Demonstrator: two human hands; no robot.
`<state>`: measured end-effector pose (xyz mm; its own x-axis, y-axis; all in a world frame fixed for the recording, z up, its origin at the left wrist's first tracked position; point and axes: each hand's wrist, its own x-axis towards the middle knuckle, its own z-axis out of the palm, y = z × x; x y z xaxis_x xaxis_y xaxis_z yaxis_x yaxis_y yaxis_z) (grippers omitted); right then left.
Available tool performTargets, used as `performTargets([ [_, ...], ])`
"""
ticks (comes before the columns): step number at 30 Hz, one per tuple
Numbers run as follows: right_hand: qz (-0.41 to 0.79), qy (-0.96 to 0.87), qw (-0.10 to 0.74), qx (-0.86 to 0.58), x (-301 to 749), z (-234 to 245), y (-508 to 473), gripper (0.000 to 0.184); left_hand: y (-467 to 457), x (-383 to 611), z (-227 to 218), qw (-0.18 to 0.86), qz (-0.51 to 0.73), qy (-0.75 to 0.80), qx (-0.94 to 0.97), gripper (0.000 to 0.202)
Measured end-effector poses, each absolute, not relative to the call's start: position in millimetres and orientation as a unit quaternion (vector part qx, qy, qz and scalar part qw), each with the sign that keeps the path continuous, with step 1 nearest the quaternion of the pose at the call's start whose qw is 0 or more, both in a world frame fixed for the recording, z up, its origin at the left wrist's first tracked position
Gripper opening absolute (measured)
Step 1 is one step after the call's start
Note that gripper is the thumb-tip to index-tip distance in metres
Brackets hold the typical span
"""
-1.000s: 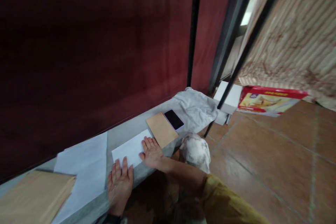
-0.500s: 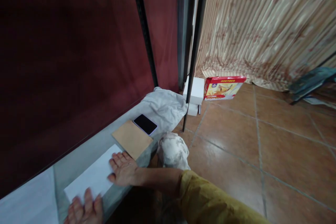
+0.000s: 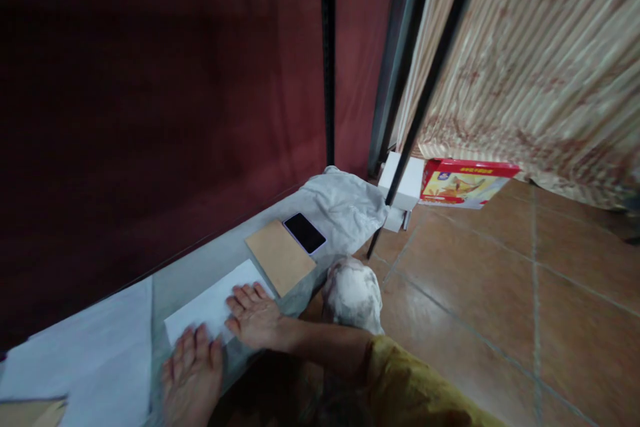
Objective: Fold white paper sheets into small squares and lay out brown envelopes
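Note:
A white rectangular sheet of paper (image 3: 205, 300) lies on the narrow grey-covered bench. My left hand (image 3: 194, 373) is palm down at its near left end, fingers stretched out. On the sheet's right end rests my right hand (image 3: 256, 315), also flat with spread fingers. Neither hand grips anything. Just beyond the right hand lies a flat brown paper piece, perhaps an envelope (image 3: 281, 257). A dark-screened phone (image 3: 305, 233) is beside its far edge.
More white sheets (image 3: 105, 340) cover the bench's left end, above a brown piece (image 3: 33, 413). Crumpled grey cloth (image 3: 345, 203) lies at the far end. A thin black post (image 3: 425, 103), white boxes (image 3: 401, 180) and a red carton (image 3: 467, 183) stand beyond. A whitish bundle (image 3: 354, 295) sits beside the bench.
The view has swung left, so everything appears further right and more white sheets show. My left hand has come further into view, nearer my right hand. Both stay flat.

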<state>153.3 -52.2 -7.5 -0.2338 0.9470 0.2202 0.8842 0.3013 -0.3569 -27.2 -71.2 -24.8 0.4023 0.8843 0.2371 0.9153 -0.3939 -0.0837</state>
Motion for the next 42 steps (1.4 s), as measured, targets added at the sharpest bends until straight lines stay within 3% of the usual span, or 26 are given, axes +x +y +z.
performTargets([
  [5, 0.085, -0.782, 0.225, -0.576, 150.9, -17.1, -58.6, 0.05, -54.5, -2.7, -15.0, 0.045, -0.017, -0.598, -0.8, 0.053],
  [12, 0.047, -0.721, 0.235, -0.65, 144.3, -25.1, -46.3, 0.055, -33.5, -16.0, -16.2, 0.064, -0.053, -0.66, -0.747, 0.058],
  [18, 0.038, -0.788, 0.248, -0.562, 137.1, -28.2, -20.9, 0.048, -20.4, -3.4, -21.1, 0.038, -0.069, -0.609, -0.79, 0.055],
  [24, -0.009, -0.774, 0.261, -0.576, 138.8, -40.0, -10.5, 0.052, -9.8, -9.7, -25.2, 0.037, -0.096, -0.622, -0.776, 0.055],
  [33, -0.049, -0.738, 0.267, -0.618, 139.0, -49.2, -13.0, 0.061, -30.7, -36.3, -32.9, 0.06, -0.165, -0.66, -0.73, 0.063],
  [42, -0.012, -0.766, 0.243, -0.596, 144.4, -34.7, -29.0, 0.06, -76.3, -22.9, -18.9, 0.056, -0.147, -0.629, -0.761, 0.057],
])
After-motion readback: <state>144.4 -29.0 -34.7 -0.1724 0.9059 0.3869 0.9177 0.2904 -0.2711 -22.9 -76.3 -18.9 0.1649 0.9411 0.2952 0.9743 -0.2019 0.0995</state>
